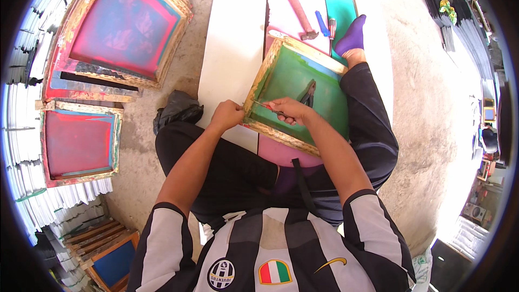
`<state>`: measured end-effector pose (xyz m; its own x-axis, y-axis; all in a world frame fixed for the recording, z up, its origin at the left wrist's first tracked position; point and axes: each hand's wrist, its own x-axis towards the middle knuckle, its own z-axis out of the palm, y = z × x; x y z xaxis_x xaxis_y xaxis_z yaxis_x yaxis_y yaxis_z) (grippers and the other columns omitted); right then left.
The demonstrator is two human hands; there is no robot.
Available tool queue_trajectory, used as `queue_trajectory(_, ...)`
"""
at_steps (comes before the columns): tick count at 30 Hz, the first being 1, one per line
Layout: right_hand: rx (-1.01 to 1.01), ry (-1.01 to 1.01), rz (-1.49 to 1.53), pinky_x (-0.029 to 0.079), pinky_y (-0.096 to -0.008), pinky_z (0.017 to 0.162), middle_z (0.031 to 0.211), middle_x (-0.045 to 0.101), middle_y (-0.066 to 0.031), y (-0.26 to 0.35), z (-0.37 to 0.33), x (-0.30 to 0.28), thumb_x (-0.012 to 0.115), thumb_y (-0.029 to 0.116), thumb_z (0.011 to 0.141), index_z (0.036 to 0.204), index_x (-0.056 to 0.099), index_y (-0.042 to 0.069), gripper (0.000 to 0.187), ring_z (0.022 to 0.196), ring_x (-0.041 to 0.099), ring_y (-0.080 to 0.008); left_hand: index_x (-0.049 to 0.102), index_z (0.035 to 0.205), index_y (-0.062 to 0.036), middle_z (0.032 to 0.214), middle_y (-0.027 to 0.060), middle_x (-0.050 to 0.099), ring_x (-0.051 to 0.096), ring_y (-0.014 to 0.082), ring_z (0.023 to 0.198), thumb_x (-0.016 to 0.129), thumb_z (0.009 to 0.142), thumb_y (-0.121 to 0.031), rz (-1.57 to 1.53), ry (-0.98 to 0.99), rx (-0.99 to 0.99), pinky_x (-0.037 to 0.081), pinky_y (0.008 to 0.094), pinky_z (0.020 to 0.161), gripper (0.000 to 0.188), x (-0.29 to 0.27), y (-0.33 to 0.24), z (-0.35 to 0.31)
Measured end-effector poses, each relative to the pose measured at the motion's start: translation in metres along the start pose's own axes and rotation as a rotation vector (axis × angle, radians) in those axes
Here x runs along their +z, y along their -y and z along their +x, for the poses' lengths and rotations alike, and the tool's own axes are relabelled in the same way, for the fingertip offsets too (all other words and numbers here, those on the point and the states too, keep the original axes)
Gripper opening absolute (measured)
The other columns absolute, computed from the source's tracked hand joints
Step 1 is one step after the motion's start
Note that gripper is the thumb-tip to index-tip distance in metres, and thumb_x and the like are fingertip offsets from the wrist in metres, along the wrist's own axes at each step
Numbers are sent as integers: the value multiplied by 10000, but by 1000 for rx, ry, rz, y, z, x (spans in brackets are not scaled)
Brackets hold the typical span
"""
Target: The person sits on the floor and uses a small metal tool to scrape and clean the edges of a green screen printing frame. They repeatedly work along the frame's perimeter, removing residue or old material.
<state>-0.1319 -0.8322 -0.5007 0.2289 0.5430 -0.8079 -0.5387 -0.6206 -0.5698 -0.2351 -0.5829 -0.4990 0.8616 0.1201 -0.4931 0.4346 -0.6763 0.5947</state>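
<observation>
A wooden screen-printing frame (289, 139) with green mesh (289, 78) rests between my legs, slightly turned. My right hand (292, 110) is closed round a thin screwdriver (268, 107) with a red and dark handle, its tip at the frame's left bar. Against the outside of that same bar my left hand (227, 115) is closed, fingertips pinched together; whatever they hold is too small to make out. Dark pliers (308, 93) lie on the mesh, just beyond my right hand.
Past the frame lie a hammer (302, 16), a blue tool (322, 24), another screwdriver (332, 26) and a teal board (338, 1), near my purple-socked foot (351, 37). More printing frames (81, 143) stand at left. A black plastic bag (179, 110) sits beside my left knee.
</observation>
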Motion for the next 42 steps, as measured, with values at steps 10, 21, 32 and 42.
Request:
queue_trajectory(10, -585, -262, -343, 521, -334, 665, 911, 702, -33, -47, 36, 5, 540, 416, 1098, 1416, 675, 178, 419, 663, 585, -147, 798, 927, 15, 767, 249, 727, 747, 380, 757, 629, 803, -229, -37, 13, 7, 584, 433, 783, 322, 4, 5, 8)
queue_trajectory(21, -52, -54, 24, 300, -267, 432, 701, 519, 27, -8, 15, 7, 527, 457, 1101, 1459, 646, 269, 421, 468, 395, -63, 819, 910, -14, 776, 222, 747, 756, 384, 809, 630, 777, -224, -38, 36, -23, 597, 452, 824, 312, 2, 4, 7)
queue_trajectory(32, -342, -170, -309, 484, -330, 608, 872, 665, -26, -26, -3, 3, 562, 387, 1091, 1460, 640, 182, 429, 710, 595, -162, 814, 937, -25, 842, 244, 747, 747, 402, 844, 640, 788, -254, -21, 47, -47, 585, 484, 824, 323, 3, 3, 10)
queue_trajectory(42, -405, -647, -812, 555, -494, 861, 1134, 738, -184, 2, -26, 38, 529, 365, 1072, 1470, 593, 332, 405, 1033, 704, -392, 750, 1122, -39, 1002, 241, 748, 726, 405, 980, 672, 830, -310, 12, -12, 84, 573, 511, 882, 406, 10, -8, 3)
